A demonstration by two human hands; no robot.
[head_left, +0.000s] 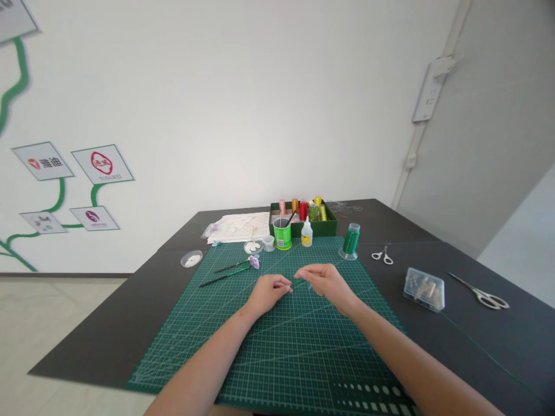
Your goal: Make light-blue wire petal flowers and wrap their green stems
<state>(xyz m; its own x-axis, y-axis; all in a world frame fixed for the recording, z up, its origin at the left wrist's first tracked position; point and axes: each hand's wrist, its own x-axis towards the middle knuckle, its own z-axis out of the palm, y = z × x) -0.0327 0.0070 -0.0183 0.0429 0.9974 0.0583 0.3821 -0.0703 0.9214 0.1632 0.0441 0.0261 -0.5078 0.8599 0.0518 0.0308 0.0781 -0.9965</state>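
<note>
Both hands are over the middle of a green cutting mat (269, 352), with a small gap between their fingertips. My left hand (269, 293) has its fingers curled and pinched together; whatever they hold is too small to make out. On the other side of the gap, my right hand (326, 283) is also in a pinch, thumb against fingers, and its content cannot be made out either. Beyond my left hand lie two dark thin stems (223, 279), and a small pale purple flower (254, 262) is at their right end.
Behind the hands stand a green can (283, 236), a glue bottle (307, 234), a box of thread spools (329, 226) and a green thread spool (351, 240). Small scissors (383, 255), a clear plastic case (424, 289) and large scissors (483, 294) lie right. A white-filled dish (191, 259) sits left.
</note>
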